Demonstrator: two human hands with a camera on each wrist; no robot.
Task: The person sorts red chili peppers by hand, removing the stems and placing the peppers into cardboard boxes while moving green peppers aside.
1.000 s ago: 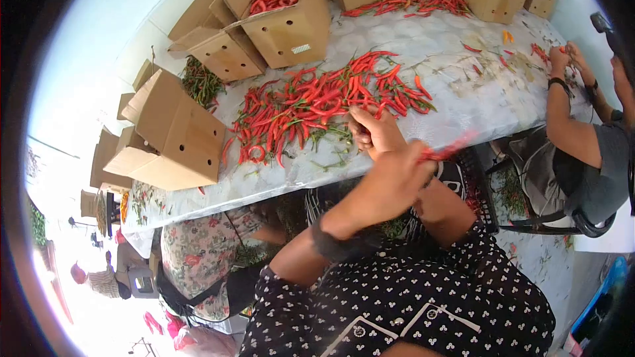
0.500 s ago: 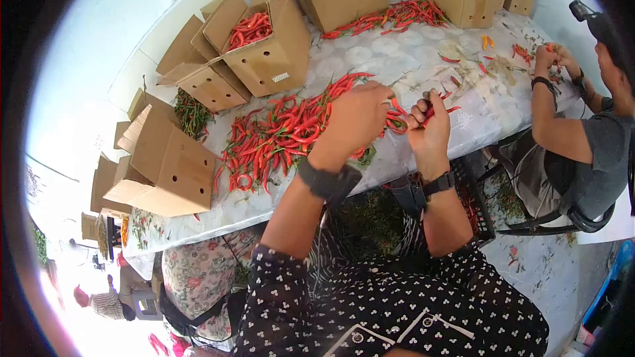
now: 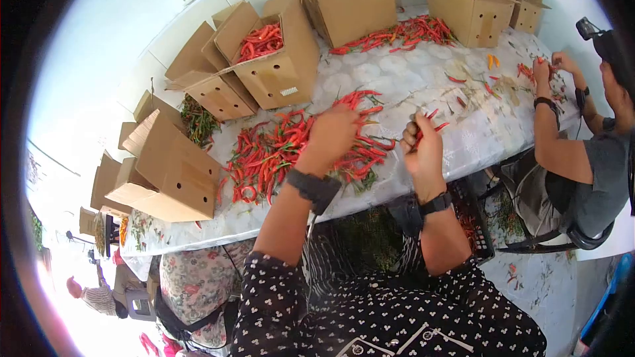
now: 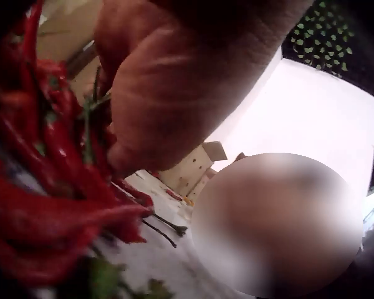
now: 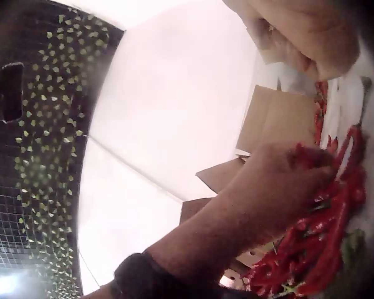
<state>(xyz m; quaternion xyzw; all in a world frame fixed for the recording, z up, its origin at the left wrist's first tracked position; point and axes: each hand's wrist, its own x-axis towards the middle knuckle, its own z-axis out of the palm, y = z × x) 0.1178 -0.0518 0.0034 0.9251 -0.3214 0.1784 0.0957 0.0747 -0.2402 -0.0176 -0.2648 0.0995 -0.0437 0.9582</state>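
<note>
Red chili peppers [image 3: 264, 152] with green stems lie in a large pile in front of me. My left hand [image 3: 331, 132] reaches down into the pile, back of the hand up. In the right wrist view its curled fingers grip red chili [image 5: 306, 154]; the left wrist view hides the fingertips behind the palm, beside red pods [image 4: 68, 156] and green stems. To the right of the pile, my right hand [image 3: 425, 145] is raised over the table edge. Its fingers curl round a few red chilies [image 3: 442, 126] whose ends stick out past the thumb.
Cardboard boxes [image 3: 178, 172] line the table's back and left, some filled with chilies [image 3: 261, 41]. Another chili heap [image 3: 417, 30] lies at the back, green chilies [image 3: 197, 119] between boxes. At right a seated person [image 3: 575, 152] handles chilies. A dark crate [image 3: 486, 241] stands below the table edge.
The hands, crossed a second ago, have moved apart. My left hand has come back from the right side with its chilies gone and moved left into the pile; my right hand now holds chilies.
</note>
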